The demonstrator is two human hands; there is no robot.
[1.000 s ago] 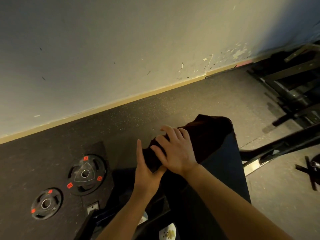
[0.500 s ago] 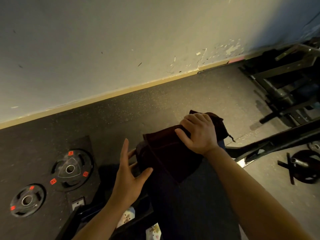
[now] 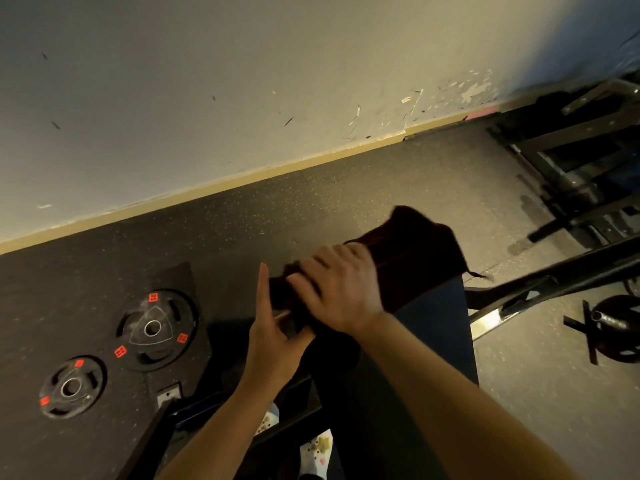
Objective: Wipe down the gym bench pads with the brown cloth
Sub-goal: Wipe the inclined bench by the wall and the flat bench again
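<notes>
The dark brown cloth [image 3: 415, 258] lies draped over the far end of the dark blue bench pad [image 3: 436, 341]. My right hand [image 3: 343, 289] presses on the cloth's left part, palm down, fingers bent over it and blurred by motion. My left hand [image 3: 270, 327] stands edge-on at the pad's left side, fingers straight and pointing up, touching the cloth's left edge. The cloth's near part is hidden under my right hand.
Two black weight plates with red marks [image 3: 156, 329] [image 3: 71, 388] lie on the rubber floor at the left. A black metal rack frame [image 3: 581, 174] and a bar with a plate [image 3: 613, 327] stand at the right. The wall [image 3: 242, 81] runs behind.
My right hand has slid with the cloth from the pad's far right back toward the left. My left hand has closed in against the cloth's left edge.
</notes>
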